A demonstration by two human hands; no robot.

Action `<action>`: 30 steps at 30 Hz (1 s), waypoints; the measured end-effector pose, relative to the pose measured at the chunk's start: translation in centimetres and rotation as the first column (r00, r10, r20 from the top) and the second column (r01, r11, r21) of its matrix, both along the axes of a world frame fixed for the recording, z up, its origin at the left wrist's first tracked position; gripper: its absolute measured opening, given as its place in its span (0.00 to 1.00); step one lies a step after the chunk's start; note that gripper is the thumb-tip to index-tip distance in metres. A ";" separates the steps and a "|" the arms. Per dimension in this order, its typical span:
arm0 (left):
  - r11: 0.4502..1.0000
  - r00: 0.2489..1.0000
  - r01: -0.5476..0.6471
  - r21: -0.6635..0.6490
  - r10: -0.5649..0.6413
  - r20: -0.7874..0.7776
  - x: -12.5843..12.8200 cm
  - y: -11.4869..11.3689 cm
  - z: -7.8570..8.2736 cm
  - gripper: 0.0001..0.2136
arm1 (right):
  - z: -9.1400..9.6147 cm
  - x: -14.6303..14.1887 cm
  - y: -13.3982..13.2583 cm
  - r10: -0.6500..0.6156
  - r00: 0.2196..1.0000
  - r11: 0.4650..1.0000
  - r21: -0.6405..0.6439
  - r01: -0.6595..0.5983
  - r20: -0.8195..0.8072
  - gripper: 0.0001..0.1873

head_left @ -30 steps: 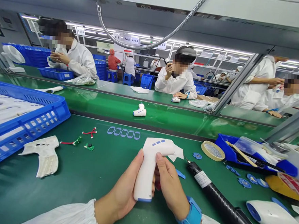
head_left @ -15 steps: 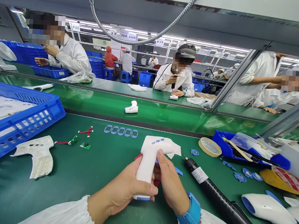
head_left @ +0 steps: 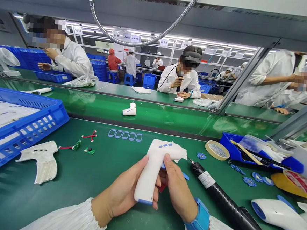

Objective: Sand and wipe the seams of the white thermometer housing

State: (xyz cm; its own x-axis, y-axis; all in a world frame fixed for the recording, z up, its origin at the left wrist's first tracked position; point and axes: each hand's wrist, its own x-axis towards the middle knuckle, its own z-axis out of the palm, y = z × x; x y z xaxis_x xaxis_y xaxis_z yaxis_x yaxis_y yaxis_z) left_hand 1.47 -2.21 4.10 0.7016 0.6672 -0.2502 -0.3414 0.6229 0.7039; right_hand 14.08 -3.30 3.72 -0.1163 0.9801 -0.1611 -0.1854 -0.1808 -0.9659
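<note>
Left hand (head_left: 121, 195) wraps the grip of a white forehead thermometer (head_left: 147, 177), right hand (head_left: 178, 193) pinching its other side, over the green table (head_left: 58, 199), black electric screwdriver (head_left: 222, 197) just beside!

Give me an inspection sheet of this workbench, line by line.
Surface: green bench mat, green conveyor belt beyond it.
Job's things: white thermometer body held in both hands, white sheet at its head.
Clutter: white housing shell, circuit board, blue oval gaskets, tape roll, black electric screwdriver, blue tray.
Grippers: left hand wraps the handle; right hand, with blue wrist strap, grips the other side.
Cables: red wires on the mat; metal hose overhead.
Surroundings: blue crate at left; co-worker across the belt.
</note>
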 end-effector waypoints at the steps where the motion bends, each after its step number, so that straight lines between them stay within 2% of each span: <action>1: 1.000 1.000 0.010 -0.007 -0.010 0.017 0.0 0.0 0.0 0.28 | 0.1 0.0 0.0 -0.013 1.000 1.000 0.007 0.013 -0.006 0.28; 4: 1.000 0.997 -0.009 -0.010 0.009 0.078 0.0 0.1 0.1 0.27 | 0.3 0.0 -0.2 -0.034 0.999 0.999 0.016 0.035 -0.034 0.26; 11: 0.999 0.996 -0.019 -0.040 0.023 0.090 0.0 0.1 0.4 0.26 | -0.1 -0.1 -0.3 0.036 0.999 0.999 -0.019 -0.036 0.001 0.31; 16: 1.000 0.995 0.005 -0.006 -0.004 0.097 0.0 0.1 0.3 0.27 | -0.2 -0.1 -0.4 -0.057 0.997 0.995 0.081 0.052 0.061 0.28; 19: 1.000 0.997 0.029 -0.008 -0.029 0.070 -0.1 0.0 0.1 0.27 | -0.3 0.0 -0.4 -0.113 0.990 0.986 0.131 0.102 0.081 0.27; 24: 1.000 0.999 0.010 -0.017 -0.010 -0.034 0.0 -0.1 -0.5 0.29 | -0.2 0.0 -0.4 -0.076 0.993 0.990 0.122 0.065 0.088 0.28; 27: 0.998 0.997 -0.063 0.005 0.063 -0.038 0.1 -0.2 -0.5 0.22 | -0.1 -0.1 -0.3 -0.071 0.995 0.991 0.116 0.062 0.073 0.28; 30: 0.994 0.997 -0.068 0.080 0.070 -0.030 -0.1 -0.3 0.0 0.09 | -0.3 -0.1 -0.1 -0.081 0.996 0.993 0.085 0.078 0.041 0.26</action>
State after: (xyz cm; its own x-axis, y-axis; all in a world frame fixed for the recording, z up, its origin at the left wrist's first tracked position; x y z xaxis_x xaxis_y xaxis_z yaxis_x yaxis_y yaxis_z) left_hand 1.39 -2.49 4.13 0.6454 0.7324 -0.2170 -0.3575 0.5407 0.7615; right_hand 14.01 -3.42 3.37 -0.0321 0.9961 -0.0820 -0.1528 -0.0859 -0.9845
